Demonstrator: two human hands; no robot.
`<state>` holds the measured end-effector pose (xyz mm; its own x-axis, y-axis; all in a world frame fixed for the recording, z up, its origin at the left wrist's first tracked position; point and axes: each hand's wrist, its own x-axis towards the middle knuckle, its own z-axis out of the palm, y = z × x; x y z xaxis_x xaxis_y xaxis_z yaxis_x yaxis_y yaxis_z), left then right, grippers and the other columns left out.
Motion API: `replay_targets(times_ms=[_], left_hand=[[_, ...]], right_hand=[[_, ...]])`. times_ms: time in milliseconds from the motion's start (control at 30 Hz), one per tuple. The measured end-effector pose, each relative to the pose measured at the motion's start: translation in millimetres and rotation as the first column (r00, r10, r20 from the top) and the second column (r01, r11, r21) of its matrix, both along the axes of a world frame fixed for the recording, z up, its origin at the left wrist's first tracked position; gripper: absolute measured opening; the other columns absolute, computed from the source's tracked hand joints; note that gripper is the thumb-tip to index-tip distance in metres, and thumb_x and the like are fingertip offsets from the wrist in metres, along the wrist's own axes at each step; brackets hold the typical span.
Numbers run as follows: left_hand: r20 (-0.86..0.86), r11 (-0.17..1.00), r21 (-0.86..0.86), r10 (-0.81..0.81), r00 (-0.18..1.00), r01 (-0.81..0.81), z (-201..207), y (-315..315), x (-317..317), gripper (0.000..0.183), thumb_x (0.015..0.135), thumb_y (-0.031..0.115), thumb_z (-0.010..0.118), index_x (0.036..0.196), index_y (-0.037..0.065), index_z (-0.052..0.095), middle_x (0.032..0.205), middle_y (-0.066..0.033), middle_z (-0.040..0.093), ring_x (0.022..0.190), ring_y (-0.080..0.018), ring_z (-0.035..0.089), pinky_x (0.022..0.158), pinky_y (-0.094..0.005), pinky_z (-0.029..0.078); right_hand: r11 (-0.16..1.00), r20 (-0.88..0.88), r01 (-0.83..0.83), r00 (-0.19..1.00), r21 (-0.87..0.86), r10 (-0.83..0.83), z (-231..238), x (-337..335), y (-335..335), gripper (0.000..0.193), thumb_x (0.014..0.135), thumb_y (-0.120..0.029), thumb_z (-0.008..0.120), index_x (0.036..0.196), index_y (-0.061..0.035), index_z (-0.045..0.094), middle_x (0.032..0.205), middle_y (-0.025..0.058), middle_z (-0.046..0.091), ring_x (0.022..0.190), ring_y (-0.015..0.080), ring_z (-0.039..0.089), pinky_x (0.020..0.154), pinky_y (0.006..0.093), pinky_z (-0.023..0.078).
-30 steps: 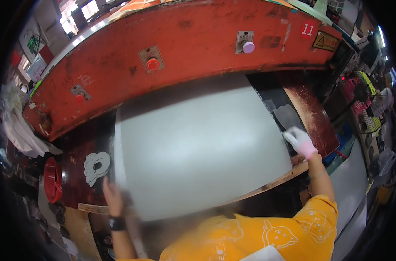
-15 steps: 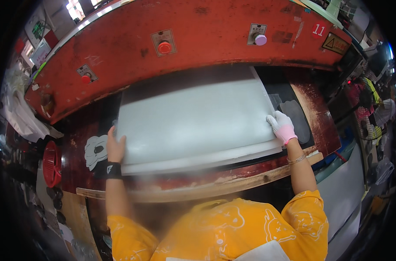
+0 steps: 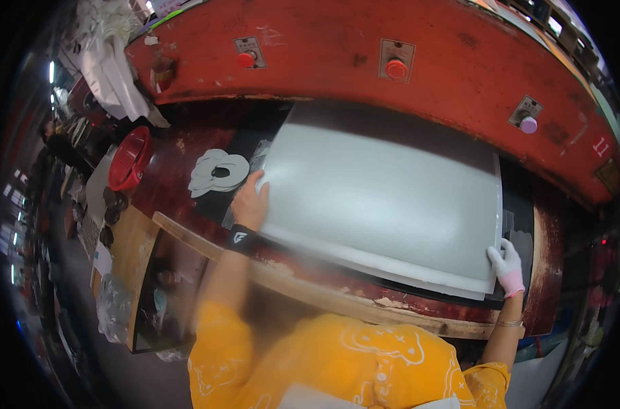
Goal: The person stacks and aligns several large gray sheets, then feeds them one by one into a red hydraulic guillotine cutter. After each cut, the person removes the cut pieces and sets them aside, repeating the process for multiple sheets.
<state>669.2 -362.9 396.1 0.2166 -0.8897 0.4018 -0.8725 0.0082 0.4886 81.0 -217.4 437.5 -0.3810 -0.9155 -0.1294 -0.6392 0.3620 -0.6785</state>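
A large pale grey-green sheet [image 3: 385, 198] lies on the dark work surface, its far part in shadow beneath a red machine beam. Along its front edge a white layer [image 3: 364, 255] shows underneath. My bare left hand [image 3: 251, 206], with a black wristband, holds the sheet's left edge, thumb toward the top face. At the near right corner my right hand [image 3: 507, 267], in a white glove with a pink cuff, grips the other edge between thumb and fingers. Left of my left hand lie several flower-like grey cut pieces [image 3: 211, 172], loosely stacked.
The red beam [image 3: 323, 58] spans the far side, with red push buttons [image 3: 396, 68] and a purple one [image 3: 528, 124]. A red plastic basket [image 3: 130, 158] stands at the left. A wooden strip [image 3: 310, 293] borders the table's front. White plastic bags [image 3: 109, 61] hang at the far left.
My view has swung to the left, so the table and machine appear shifted right. Both hands stay at the sheet's two side edges.
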Motion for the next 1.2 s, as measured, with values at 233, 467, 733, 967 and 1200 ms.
replay_targets(times_ms=[233,467,733,967,1200], left_hand=[[-0.406,0.925,0.107,-0.293,0.866,0.364,28.7,16.3,0.6,0.046,0.091,0.014,0.055,0.136,0.006,0.051,0.126,-0.0143,0.061,0.113,-0.0209,0.058,0.097,-0.0319,0.043],[-0.763,0.605,0.012,-0.509,0.399,0.796,109.2,113.8,-96.4,0.034,0.093,0.010,0.048,0.122,0.001,0.062,0.115,-0.0132,0.067,0.108,-0.0211,0.061,0.097,-0.0343,0.045],[-0.713,0.305,-0.259,-0.700,0.032,0.916,121.6,189.3,-123.3,0.051,0.085,0.018,0.065,0.132,0.003,0.051,0.099,-0.0148,0.067,0.091,-0.0240,0.066,0.083,-0.0321,0.050],[-0.305,0.749,-0.504,-0.620,0.722,0.430,62.8,130.0,-80.4,0.103,0.071,0.044,0.080,0.149,0.005,0.025,0.147,-0.0193,0.030,0.139,-0.0380,0.026,0.114,-0.0474,0.022],[-0.140,0.700,-0.613,-0.552,0.822,0.366,95.2,83.7,-58.6,0.116,0.058,0.036,0.087,0.151,0.011,0.021,0.147,-0.0194,0.029,0.140,-0.0386,0.022,0.116,-0.0491,0.020]], right_hand=[[0.966,-0.397,-0.049,0.916,-0.255,-0.058,12.8,33.8,13.7,0.046,0.089,-0.026,0.064,0.125,0.0014,0.054,0.113,0.0186,0.061,0.107,0.0328,0.058,0.095,0.0390,0.045],[0.779,0.950,-0.622,0.194,-0.075,0.246,37.9,162.5,71.6,0.031,0.086,-0.021,0.064,0.104,0.0042,0.063,0.089,0.0082,0.067,0.078,0.0180,0.062,0.072,0.0315,0.050],[0.868,0.884,0.227,0.276,-0.441,0.377,-0.2,190.8,93.2,0.053,0.102,-0.041,0.038,0.132,0.0014,0.047,0.131,0.0147,0.052,0.118,0.0257,0.050,0.105,0.0404,0.038],[0.806,0.485,0.233,0.871,-0.544,0.075,113.6,105.3,90.4,0.051,0.099,-0.039,0.045,0.129,0.0030,0.048,0.130,0.0166,0.052,0.116,0.0249,0.051,0.099,0.0381,0.044],[0.801,0.198,-0.036,0.962,-0.598,0.191,256.6,113.4,55.6,0.055,0.097,-0.044,0.046,0.130,0.0006,0.047,0.133,0.0181,0.050,0.120,0.0278,0.048,0.102,0.0408,0.041]])
